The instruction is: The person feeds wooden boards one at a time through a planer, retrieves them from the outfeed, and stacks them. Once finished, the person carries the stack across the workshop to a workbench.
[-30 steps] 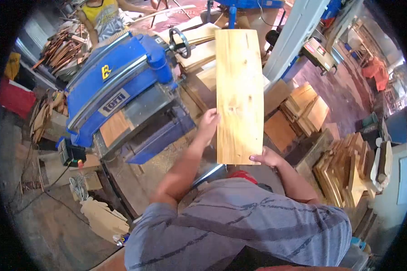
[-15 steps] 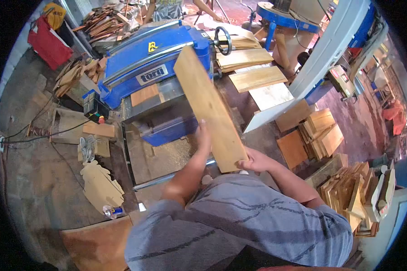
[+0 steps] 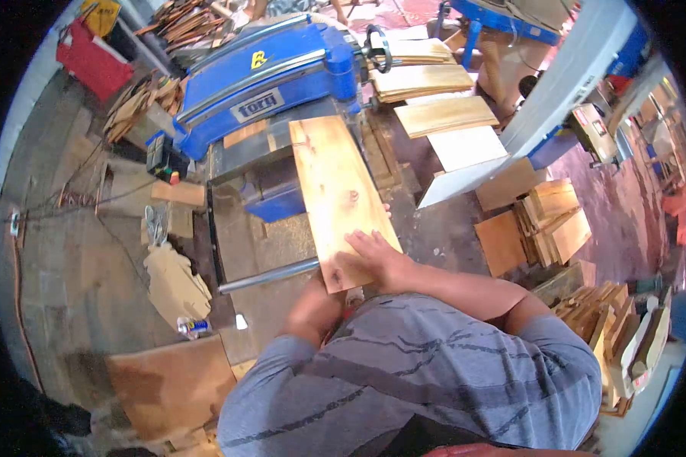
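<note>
A long, flat wooden board [image 3: 335, 175] with dark knots slants away from my body, its far end over the front of the blue planer [image 3: 259, 72]. Most of my left hand [image 3: 387, 210] is hidden beneath the board, and only fingertips show, curled at its right edge. My left forearm passes under the near end. On the board's upper face, close to the near end, my right hand [image 3: 377, 254] lies flat with its fingers apart. A smaller wood piece [image 3: 245, 134] rests on the planer's table.
Stacked boards [image 3: 423, 82] lie right of the planer, beside a white post [image 3: 564, 91]. More wood piles [image 3: 552, 217] stand at the right. A metal roller bar [image 3: 270, 276] crosses before me. Cables, a can [image 3: 194, 326] and a brown panel [image 3: 171, 388] lie at left.
The board has turned over, showing a knotted face, and its far end has come lower and nearer. My right hand moved from its near corner onto the top; my left hand went underneath.
</note>
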Available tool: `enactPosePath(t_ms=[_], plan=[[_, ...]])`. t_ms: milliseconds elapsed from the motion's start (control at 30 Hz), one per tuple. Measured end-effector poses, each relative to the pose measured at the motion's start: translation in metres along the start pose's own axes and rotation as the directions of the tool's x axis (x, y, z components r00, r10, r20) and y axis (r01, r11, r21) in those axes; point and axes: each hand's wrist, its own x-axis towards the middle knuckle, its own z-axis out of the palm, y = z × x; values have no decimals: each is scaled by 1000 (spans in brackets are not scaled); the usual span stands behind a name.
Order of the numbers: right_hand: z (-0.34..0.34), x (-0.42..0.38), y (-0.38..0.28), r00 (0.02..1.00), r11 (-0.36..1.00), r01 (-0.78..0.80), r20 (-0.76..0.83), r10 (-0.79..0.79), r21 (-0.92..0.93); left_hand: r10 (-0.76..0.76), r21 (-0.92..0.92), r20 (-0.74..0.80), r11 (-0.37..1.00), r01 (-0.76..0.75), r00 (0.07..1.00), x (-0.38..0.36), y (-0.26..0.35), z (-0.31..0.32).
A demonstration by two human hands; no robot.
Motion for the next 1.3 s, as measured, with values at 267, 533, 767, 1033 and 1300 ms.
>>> enactPosePath(t_ms=[267,533,767,1033,1300], plan=[[28,12,42,987,979,38,158,-6,-198,117,118,-465,991,-69,878,-92,26,-5],[49,66,54,987,950,-99,91,132,-296,314,520,-616,851,74,723,-113,27,-38],[67,99,76,939,823,-286,28,343,-490,688,905,-414,240,351,596,-98,45,-11],[75,151,102,911,777,-360,-16,412,-516,298,654,-142,-688,315,944,-74,82,-20],[69,189,134,865,752,-428,13,501,-500,248,553,-237,-761,341,939,-20,135,-51]])
